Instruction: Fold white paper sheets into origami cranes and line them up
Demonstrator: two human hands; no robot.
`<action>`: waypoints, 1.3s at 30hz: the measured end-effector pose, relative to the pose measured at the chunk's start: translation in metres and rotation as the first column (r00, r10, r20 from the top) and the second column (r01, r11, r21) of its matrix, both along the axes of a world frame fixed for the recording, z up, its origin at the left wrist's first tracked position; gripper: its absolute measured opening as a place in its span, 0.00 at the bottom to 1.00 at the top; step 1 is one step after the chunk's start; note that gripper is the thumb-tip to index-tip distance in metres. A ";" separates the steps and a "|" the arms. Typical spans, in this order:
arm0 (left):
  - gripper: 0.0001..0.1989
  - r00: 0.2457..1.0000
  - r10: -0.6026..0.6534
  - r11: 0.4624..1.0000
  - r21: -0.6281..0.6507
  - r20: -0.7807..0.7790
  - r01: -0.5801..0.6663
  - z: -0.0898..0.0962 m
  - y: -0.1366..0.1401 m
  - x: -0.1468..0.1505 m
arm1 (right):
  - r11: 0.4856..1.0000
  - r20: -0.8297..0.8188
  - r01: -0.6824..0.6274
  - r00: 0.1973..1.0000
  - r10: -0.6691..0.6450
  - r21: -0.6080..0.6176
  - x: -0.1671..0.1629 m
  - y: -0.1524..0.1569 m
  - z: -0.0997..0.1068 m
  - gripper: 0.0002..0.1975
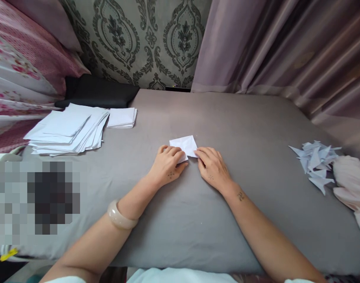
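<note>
"White paper (184,144) sits mid-surface, right in front of the person, and both hands are on it! With the paper as the clock's centre, the left hand (167,165) lies at seven o'clock, fingers together over the lower left side."

"Is it gripping or pressing?"

"Can't tell from here; the palm faces down and the fingers hide that edge. The right hand (213,167) is clearer: at four o'clock, narrow, thumb and fingers closed on the right-hand corner."

"So how far along are we?"

"Partway on this piece, I'd judge: it lies small and mostly flat, with a second flap or layer by the left fingers. Over at three o'clock there's a pile of pointed folded shapes (314,158), and those look done!"

"And what's left?"

"Plenty, by the look of it. A thick stack of large sheets (67,131) between nine and ten, unfolded as far as I see, and a smaller paper stack (121,118) beside it at ten."

"Talk me through the room to move."

"Grey cover (244,122) stretches widest from twelve round to two, up to the far edge by the patterned wall (152,39). The near edge runs along six, close to the body. Tightest is past three, where a pale cloth (349,177) crowds the folded pile, and around ten, where a black item (101,92) backs the stacks."
</note>
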State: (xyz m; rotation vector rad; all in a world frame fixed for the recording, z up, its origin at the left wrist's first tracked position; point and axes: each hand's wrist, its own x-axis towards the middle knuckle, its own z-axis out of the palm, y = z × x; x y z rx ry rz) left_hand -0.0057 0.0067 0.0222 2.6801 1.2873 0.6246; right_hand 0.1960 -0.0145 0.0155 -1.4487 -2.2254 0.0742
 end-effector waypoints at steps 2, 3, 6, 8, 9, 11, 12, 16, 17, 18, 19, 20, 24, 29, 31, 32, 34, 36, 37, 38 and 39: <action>0.09 0.999 -0.017 1.000 0.020 -0.030 0.017 0.001 -0.001 0.001 | 1.000 -0.009 0.003 1.000 -0.004 -0.015 0.000 -0.002 0.001 0.14; 0.09 0.999 -0.027 0.999 0.028 -0.042 0.028 0.001 -0.001 0.001 | 1.000 -0.011 0.006 1.000 -0.007 -0.025 -0.001 -0.003 0.002 0.13; 0.11 0.997 -0.056 0.997 0.049 -0.061 0.059 -0.002 0.001 0.001 | 0.998 -0.008 0.027 1.000 -0.028 -0.053 -0.002 -0.004 0.003 0.11; 0.12 0.996 -0.064 0.996 0.052 -0.058 0.067 -0.004 0.002 0.002 | 0.997 -0.012 0.046 0.999 -0.047 -0.066 -0.003 -0.003 0.003 0.10; 0.12 0.997 -0.060 0.997 0.047 -0.051 0.063 -0.005 0.003 0.002 | 0.996 -0.022 0.054 0.998 -0.056 -0.071 -0.003 -0.003 0.003 0.09; 0.11 0.999 -0.036 0.999 0.025 -0.024 0.037 -0.006 0.005 0.004 | 0.994 -0.056 0.074 0.995 -0.079 -0.083 -0.004 -0.001 0.003 0.09; 0.10 1.000 -0.014 1.000 0.007 -0.004 0.014 -0.007 0.006 0.006 | 0.992 -0.080 0.088 0.992 -0.095 -0.089 -0.005 0.000 0.002 0.08; 0.06 0.986 0.105 0.990 -0.105 0.132 -0.092 -0.010 0.010 0.013 | 0.981 -0.174 0.151 0.970 -0.170 -0.119 -0.007 0.003 -0.003 0.06; 0.06 0.978 0.133 0.984 -0.136 0.163 -0.112 -0.011 0.011 0.015 | 0.979 -0.194 0.163 0.963 -0.185 -0.125 -0.007 0.003 -0.004 0.05; 0.05 0.970 0.159 0.978 -0.162 0.185 -0.129 -0.011 0.012 0.017 | 0.976 -0.210 0.174 0.957 -0.198 -0.129 -0.008 0.004 -0.006 0.05; 0.05 0.964 0.181 0.973 -0.181 0.197 -0.145 -0.012 0.013 0.019 | 0.974 -0.223 0.184 0.952 -0.210 -0.134 -0.008 0.005 -0.007 0.05; 0.05 0.960 0.199 0.968 -0.195 0.198 -0.160 -0.012 0.014 0.021 | 0.971 -0.232 0.195 0.947 -0.223 -0.137 -0.009 0.006 -0.007 0.05; 0.06 0.948 0.251 0.952 -0.227 0.193 -0.206 -0.011 0.015 0.026 | 0.961 -0.226 0.239 0.937 -0.266 -0.139 -0.011 0.007 -0.009 0.05; 0.06 0.946 0.278 0.941 -0.243 0.167 -0.234 -0.009 0.015 0.027 | 0.959 -0.191 0.245 0.944 -0.270 -0.144 -0.008 0.008 -0.010 0.03; 0.07 0.948 0.272 0.941 -0.251 0.162 -0.227 -0.009 0.016 0.027 | 0.962 -0.213 0.218 0.944 -0.251 -0.166 -0.001 0.009 -0.009 0.03; 0.07 0.950 0.268 0.941 -0.255 0.162 -0.222 -0.009 0.016 0.026 | 0.963 -0.233 0.200 0.943 -0.240 -0.182 0.002 0.009 -0.009 0.03; 0.07 0.952 0.260 0.941 -0.262 0.161 -0.213 -0.009 0.017 0.026 | 0.964 -0.282 0.164 0.934 -0.220 -0.208 0.007 0.009 -0.006 0.03; 0.07 0.954 0.254 0.941 -0.268 0.158 -0.206 -0.010 0.017 0.026 | 0.971 -0.334 0.114 0.925 -0.180 -0.208 0.006 0.007 -0.003 0.06; 0.07 0.955 0.252 0.941 -0.268 0.156 -0.205 -0.010 0.018 0.026 | 0.977 -0.359 0.079 0.922 -0.148 -0.199 0.003 0.005 -0.001 0.08; 0.07 0.956 0.251 0.942 -0.265 0.153 -0.205 -0.010 0.018 0.026 | 0.981 -0.377 0.037 0.920 -0.107 -0.189 0.000 0.004 0.001 0.10; 0.07 0.957 0.247 0.944 -0.262 0.151 -0.203 -0.011 0.018 0.026 | 0.984 -0.392 -0.004 0.918 -0.067 -0.178 -0.004 0.002 0.002 0.11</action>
